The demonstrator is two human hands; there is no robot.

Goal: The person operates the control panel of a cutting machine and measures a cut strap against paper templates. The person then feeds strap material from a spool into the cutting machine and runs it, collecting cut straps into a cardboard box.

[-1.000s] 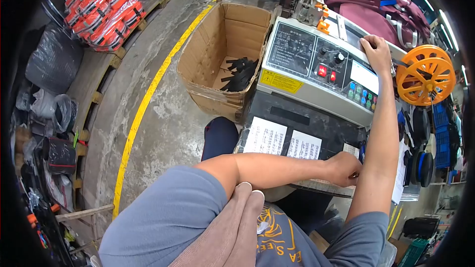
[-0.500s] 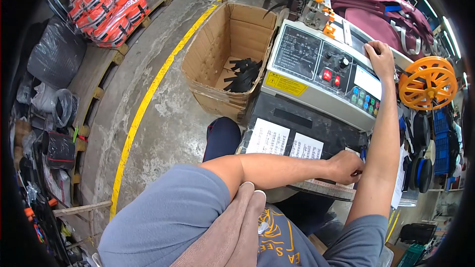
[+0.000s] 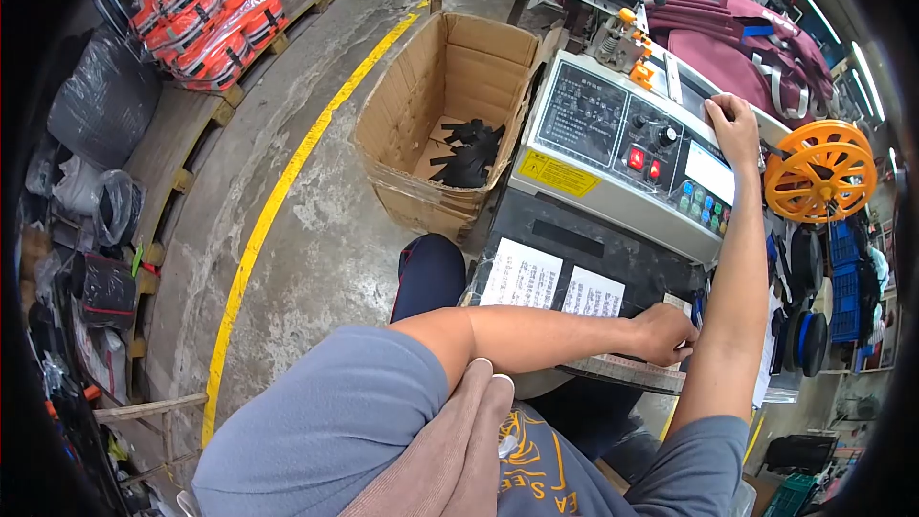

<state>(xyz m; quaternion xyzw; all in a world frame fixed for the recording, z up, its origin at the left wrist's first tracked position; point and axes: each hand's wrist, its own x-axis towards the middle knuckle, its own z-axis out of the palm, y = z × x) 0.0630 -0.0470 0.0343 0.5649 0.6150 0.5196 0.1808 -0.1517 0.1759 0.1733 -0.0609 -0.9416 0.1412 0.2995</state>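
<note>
My right hand [image 3: 735, 129] is reached over the far side of a grey-white control machine [image 3: 613, 168], thumb and fingers curled together by its feed side. Whatever lies between those fingertips is too small to make out. Near the front edge of the black worktable [image 3: 517, 206], my left hand [image 3: 665, 333] is closed with its fingers curled down, beside a ruler strip [image 3: 627, 364] along the edge. What it holds, if anything, is hidden. Two printed sheets [image 3: 522, 273] lie left of that hand. The machine has lit red switches [image 3: 636, 159], a knob and coloured buttons.
A cardboard box [image 3: 397, 153] holding black strap pieces [image 3: 469, 151] stands left of the machine. An orange reel [image 3: 821, 172] is at the right. Maroon fabric pieces [image 3: 713, 62] are piled behind. Orange bagged goods [image 3: 206, 14] sit on a pallet beyond a yellow floor line [image 3: 278, 211].
The view has shifted slightly. My left hand's fingers have moved a little at the table edge; my right hand stays by the machine's far side.
</note>
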